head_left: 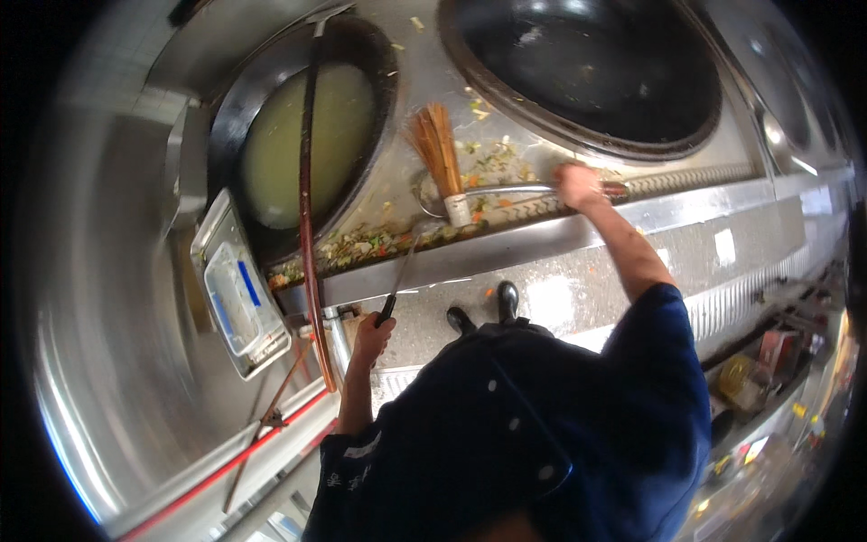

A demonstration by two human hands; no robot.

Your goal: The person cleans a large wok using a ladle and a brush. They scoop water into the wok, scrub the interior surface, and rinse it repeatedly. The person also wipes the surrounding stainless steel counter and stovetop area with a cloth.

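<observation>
My left hand [374,335] is closed round the black handle of a long thin metal utensil [406,267], whose far end reaches the vegetable scraps [366,244] along the stove's front gutter. My right hand [578,184] is blurred at the gutter below the dark wok [589,74]; whether it grips anything does not show clearly. Beside it lies a metal ladle [504,190] with a reddish-brown handle end. A bamboo wok brush [440,159] with a white-wrapped end rests across the ladle, among scraps. At left, a wok holding cloudy yellow-green liquid [308,142] has a long wooden-handled tool [308,203] across it.
A metal tray [286,342] with a white plastic container [234,298] sits left of the liquid-filled wok. The stove's steel front edge [515,251] runs before me. A wooden stick [257,433] leans at lower left. Containers stand on a shelf at right.
</observation>
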